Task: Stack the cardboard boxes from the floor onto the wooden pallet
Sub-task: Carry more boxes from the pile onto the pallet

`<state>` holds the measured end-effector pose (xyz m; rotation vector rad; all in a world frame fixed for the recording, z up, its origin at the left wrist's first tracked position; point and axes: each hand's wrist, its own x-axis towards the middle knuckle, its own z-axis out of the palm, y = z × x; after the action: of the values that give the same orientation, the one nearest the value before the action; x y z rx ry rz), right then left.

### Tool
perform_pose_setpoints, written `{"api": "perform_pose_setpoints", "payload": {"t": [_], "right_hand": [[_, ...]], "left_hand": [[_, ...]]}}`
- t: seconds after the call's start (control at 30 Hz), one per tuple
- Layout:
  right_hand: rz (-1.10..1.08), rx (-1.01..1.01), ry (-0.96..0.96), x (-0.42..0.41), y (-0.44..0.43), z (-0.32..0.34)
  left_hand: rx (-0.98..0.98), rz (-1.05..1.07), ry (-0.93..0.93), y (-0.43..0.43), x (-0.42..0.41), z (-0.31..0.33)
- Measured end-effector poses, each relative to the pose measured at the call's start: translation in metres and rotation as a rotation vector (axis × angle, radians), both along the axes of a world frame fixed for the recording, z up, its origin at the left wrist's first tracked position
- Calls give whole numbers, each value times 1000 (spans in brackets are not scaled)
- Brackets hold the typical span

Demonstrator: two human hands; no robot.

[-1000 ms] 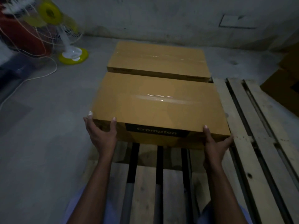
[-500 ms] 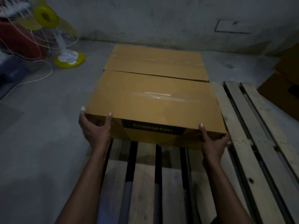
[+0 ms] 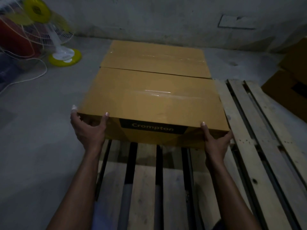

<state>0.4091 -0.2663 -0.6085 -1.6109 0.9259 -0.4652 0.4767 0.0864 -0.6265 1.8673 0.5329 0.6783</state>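
Note:
A brown cardboard box (image 3: 152, 98) with a black label on its near face lies on the wooden pallet (image 3: 245, 130). My left hand (image 3: 88, 128) grips its near left corner, thumb on the front face and fingers round the side. My right hand (image 3: 216, 140) grips the near right corner the same way. A second cardboard box (image 3: 154, 58) lies directly behind it, their long sides touching. The lower edge of the near box is in shadow, so whether it rests fully on the slats is unclear.
A white and yellow pedestal fan (image 3: 63, 53) stands on the concrete floor at the far left, with a white cable (image 3: 25, 80) trailing from it. More cardboard boxes (image 3: 289, 90) sit on the floor at the right. A grey wall (image 3: 166, 19) closes the back.
The near box has slid back until it meets the far box, closing the gap between them. Both hands keep the same hold on its near corners.

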Motion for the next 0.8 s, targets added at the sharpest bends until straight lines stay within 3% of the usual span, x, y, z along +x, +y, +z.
{"api": "perform_pose_setpoints", "payload": {"t": [0.8], "right_hand": [[38,40,58,9,3,3]], "left_hand": [[88,50,41,3,-2,-5]]}}
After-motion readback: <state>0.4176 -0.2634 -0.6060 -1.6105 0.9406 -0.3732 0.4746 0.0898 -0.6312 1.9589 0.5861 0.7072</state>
